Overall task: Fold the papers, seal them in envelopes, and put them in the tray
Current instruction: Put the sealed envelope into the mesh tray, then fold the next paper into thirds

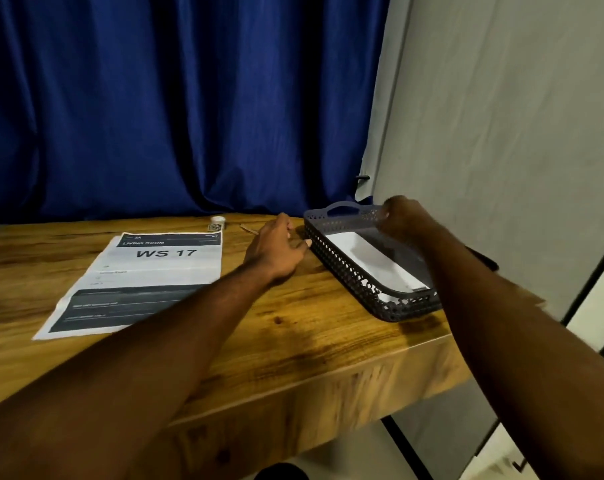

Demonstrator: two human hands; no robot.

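Observation:
A dark grey perforated tray point(342, 268) stands at the right end of the wooden table, with white envelopes point(373, 261) lying flat inside it. My right hand point(402, 216) hovers over the tray's far right rim with fingers curled; I cannot tell if it touches the rim. My left hand point(279, 245) rests on the table just left of the tray, fingers extended toward its wall. A printed sheet point(144, 282) marked "WS 17" lies flat on the table to the left.
The wooden table point(293, 341) ends just right of the tray. A small white round container point(218, 221) and a thin brown item point(248, 228) sit near the back edge. A blue curtain hangs behind; a grey wall is on the right.

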